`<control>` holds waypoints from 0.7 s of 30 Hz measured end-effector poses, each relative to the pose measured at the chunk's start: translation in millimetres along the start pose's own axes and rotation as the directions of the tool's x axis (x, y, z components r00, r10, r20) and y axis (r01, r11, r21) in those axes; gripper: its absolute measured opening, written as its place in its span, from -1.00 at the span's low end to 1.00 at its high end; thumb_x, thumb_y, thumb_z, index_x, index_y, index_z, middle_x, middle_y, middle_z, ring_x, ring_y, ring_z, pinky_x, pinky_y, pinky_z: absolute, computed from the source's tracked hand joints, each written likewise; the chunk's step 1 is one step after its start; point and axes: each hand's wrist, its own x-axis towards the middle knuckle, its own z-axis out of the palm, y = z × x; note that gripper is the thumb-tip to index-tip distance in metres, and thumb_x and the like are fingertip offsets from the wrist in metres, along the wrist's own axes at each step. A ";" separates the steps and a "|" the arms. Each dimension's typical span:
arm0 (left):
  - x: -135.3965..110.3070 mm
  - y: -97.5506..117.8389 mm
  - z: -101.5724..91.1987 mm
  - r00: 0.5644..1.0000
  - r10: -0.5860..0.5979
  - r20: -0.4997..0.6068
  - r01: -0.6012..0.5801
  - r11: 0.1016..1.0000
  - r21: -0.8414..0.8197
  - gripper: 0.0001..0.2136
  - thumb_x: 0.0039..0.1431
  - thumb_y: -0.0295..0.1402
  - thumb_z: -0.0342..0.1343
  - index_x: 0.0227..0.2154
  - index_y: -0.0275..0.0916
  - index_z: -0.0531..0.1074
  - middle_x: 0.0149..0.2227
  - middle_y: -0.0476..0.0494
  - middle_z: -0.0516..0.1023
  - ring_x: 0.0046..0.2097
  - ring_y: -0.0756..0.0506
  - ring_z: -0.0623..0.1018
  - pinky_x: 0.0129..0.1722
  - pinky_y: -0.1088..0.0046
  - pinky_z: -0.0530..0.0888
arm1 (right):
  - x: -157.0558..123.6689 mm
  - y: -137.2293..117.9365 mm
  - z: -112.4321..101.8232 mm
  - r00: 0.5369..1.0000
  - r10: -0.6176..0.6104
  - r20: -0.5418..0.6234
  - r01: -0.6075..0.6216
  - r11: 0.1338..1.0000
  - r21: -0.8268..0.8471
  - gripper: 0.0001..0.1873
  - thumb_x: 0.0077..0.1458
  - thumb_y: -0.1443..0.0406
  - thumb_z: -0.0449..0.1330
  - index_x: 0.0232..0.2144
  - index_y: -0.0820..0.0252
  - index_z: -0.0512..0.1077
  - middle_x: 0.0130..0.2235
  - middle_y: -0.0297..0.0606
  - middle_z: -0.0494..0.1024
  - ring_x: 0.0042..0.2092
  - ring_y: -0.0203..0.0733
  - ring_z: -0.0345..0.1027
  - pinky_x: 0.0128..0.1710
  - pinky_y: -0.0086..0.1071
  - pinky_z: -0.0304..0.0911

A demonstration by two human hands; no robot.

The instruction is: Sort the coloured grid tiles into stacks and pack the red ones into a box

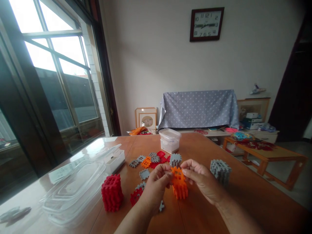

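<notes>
Both my hands meet over the wooden table (243, 195) around an orange block assembly (179, 188) made of interlocking waffle tiles. My left hand (156, 183) pinches its upper left side with fingers closed. My right hand (201, 180) grips its top right edge. The assembly's bottom rests on or just above the table. A finished red tile cube (112, 192) stands to the left, and a grey tile cube (220, 170) to the right. Loose grey, orange and red tiles (152, 160) lie scattered just beyond my hands.
Clear plastic lids and a tray (75, 188) lie at the left of the table. A small lidded clear container (170, 140) stands at the far edge. A low wooden table (263, 152) and a cloth-covered cabinet (198, 109) stand beyond. A window fills the left wall.
</notes>
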 end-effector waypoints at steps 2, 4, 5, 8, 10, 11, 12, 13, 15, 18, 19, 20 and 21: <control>0.6 0.0 -3.2 1.000 -0.017 -0.011 0.016 0.999 -0.052 -0.72 0.11 -0.24 0.30 -0.17 -0.24 0.46 -0.35 0.00 0.45 -0.41 0.07 0.36 -0.38 0.54 0.28 | -1.0 -0.6 0.2 0.999 -0.001 0.034 0.002 1.000 -0.027 -0.77 0.17 0.14 0.27 -0.24 0.17 0.45 -0.40 -0.37 0.42 -0.36 -0.30 0.24 -0.39 -0.42 0.10; 0.6 1.2 -6.0 0.999 -0.047 0.006 0.048 0.997 -0.068 -0.71 0.10 -0.23 0.32 -0.17 -0.26 0.50 -0.32 -0.02 0.47 -0.41 0.08 0.36 -0.38 0.54 0.29 | -2.8 -1.6 -0.1 0.998 0.009 0.066 -0.008 1.000 -0.015 -0.78 0.17 0.15 0.27 -0.22 0.16 0.45 -0.40 -0.39 0.42 -0.36 -0.31 0.25 -0.39 -0.43 0.10; 0.3 2.0 -6.8 0.998 -0.063 0.024 0.065 0.996 -0.066 -0.71 0.09 -0.23 0.33 -0.18 -0.27 0.52 -0.33 -0.03 0.48 -0.41 0.08 0.36 -0.38 0.54 0.28 | -4.0 -2.1 -0.1 0.997 0.019 0.081 -0.019 1.000 0.003 -0.77 0.17 0.15 0.27 -0.19 0.15 0.44 -0.39 -0.40 0.41 -0.38 -0.32 0.24 -0.40 -0.43 0.10; -1.9 5.1 -5.5 0.994 -0.084 0.068 0.089 0.993 -0.078 -0.71 0.08 -0.23 0.36 -0.21 -0.30 0.54 -0.36 -0.04 0.48 -0.42 0.09 0.36 -0.37 0.55 0.29 | -7.6 -3.3 0.8 0.987 0.059 0.148 -0.065 0.997 0.037 -0.68 0.16 0.16 0.28 -0.06 0.11 0.43 -0.38 -0.43 0.40 -0.46 -0.37 0.22 -0.48 -0.46 0.03; -4.1 7.0 -1.5 0.995 -0.070 0.069 0.080 0.985 -0.154 -0.69 0.10 -0.21 0.36 -0.19 -0.29 0.52 -0.33 -0.06 0.50 -0.38 0.07 0.42 -0.33 0.54 0.32 | -8.8 -3.5 2.0 0.980 0.076 0.186 -0.085 0.995 0.042 -0.63 0.14 0.17 0.29 -0.01 0.12 0.42 -0.38 -0.42 0.41 -0.49 -0.38 0.22 -0.51 -0.47 0.02; -5.1 7.6 0.9 0.996 -0.062 0.060 0.073 0.976 -0.204 -0.68 0.12 -0.18 0.34 -0.17 -0.28 0.50 -0.31 -0.08 0.52 -0.35 0.05 0.45 -0.31 0.52 0.34 | -8.9 -3.5 2.8 0.980 0.078 0.184 -0.090 0.994 0.057 -0.61 0.14 0.17 0.29 0.00 0.12 0.42 -0.38 -0.41 0.41 -0.48 -0.38 0.24 -0.50 -0.47 0.04; -6.1 7.9 3.2 0.997 -0.058 0.048 0.068 0.966 -0.249 -0.67 0.14 -0.16 0.32 -0.16 -0.27 0.48 -0.28 -0.10 0.53 -0.33 0.03 0.48 -0.29 0.50 0.36 | -8.6 -3.4 3.8 0.984 0.078 0.163 -0.091 0.993 0.079 -0.61 0.13 0.17 0.30 0.00 0.13 0.42 -0.37 -0.40 0.42 -0.47 -0.37 0.27 -0.49 -0.47 0.08; -6.7 7.8 5.1 0.998 -0.057 0.035 0.064 0.957 -0.283 -0.67 0.15 -0.14 0.31 -0.16 -0.25 0.46 -0.27 -0.10 0.53 -0.31 0.01 0.50 -0.27 0.49 0.38 | -8.0 -3.2 4.9 0.990 0.072 0.123 -0.085 0.991 0.102 -0.61 0.13 0.16 0.30 -0.01 0.12 0.42 -0.36 -0.39 0.44 -0.45 -0.35 0.29 -0.46 -0.46 0.13; -6.8 6.4 7.2 0.998 -0.063 0.031 0.070 0.948 -0.309 -0.68 0.14 -0.16 0.32 -0.17 -0.24 0.44 -0.29 -0.09 0.53 -0.31 0.00 0.52 -0.25 0.46 0.40 | -6.3 -2.7 7.7 0.998 0.049 0.025 -0.052 0.990 0.133 -0.59 0.11 0.13 0.33 -0.03 0.11 0.40 -0.32 -0.37 0.47 -0.40 -0.31 0.34 -0.41 -0.44 0.21; -4.8 2.9 6.1 0.996 -0.056 0.069 0.075 0.944 -0.322 -0.71 0.10 -0.27 0.37 -0.21 -0.25 0.43 -0.33 -0.08 0.54 -0.31 0.00 0.53 -0.21 0.46 0.41 | -4.5 -1.5 12.4 0.999 0.017 -0.040 -0.011 0.992 0.130 -0.53 0.07 0.07 0.37 -0.06 0.08 0.35 -0.31 -0.37 0.51 -0.36 -0.25 0.40 -0.35 -0.39 0.28; -3.9 2.1 5.0 0.996 -0.045 0.073 0.067 0.943 -0.327 -0.73 0.11 -0.30 0.36 -0.22 -0.25 0.43 -0.34 -0.08 0.54 -0.32 0.01 0.52 -0.21 0.47 0.41 | -4.4 -1.0 13.5 0.999 0.016 -0.029 -0.012 0.993 0.120 -0.53 0.07 0.06 0.37 -0.07 0.08 0.34 -0.32 -0.37 0.51 -0.36 -0.24 0.41 -0.35 -0.38 0.30; -3.1 1.5 3.8 0.997 -0.036 0.065 0.056 0.942 -0.332 -0.76 0.12 -0.31 0.35 -0.23 -0.26 0.43 -0.35 -0.08 0.54 -0.33 0.02 0.51 -0.22 0.48 0.40 | -4.3 -0.4 14.0 1.000 0.018 -0.010 -0.017 0.995 0.101 -0.54 0.08 0.05 0.36 -0.07 0.08 0.33 -0.34 -0.38 0.51 -0.36 -0.23 0.42 -0.34 -0.37 0.30; -2.3 1.3 2.6 0.998 -0.032 0.049 0.046 0.942 -0.333 -0.79 0.13 -0.32 0.33 -0.26 -0.26 0.44 -0.37 -0.07 0.53 -0.35 0.03 0.50 -0.24 0.50 0.39 | -4.4 0.3 13.9 1.000 0.018 0.010 -0.019 0.997 0.070 -0.56 0.10 0.05 0.34 -0.08 0.08 0.32 -0.35 -0.38 0.52 -0.36 -0.23 0.42 -0.34 -0.36 0.31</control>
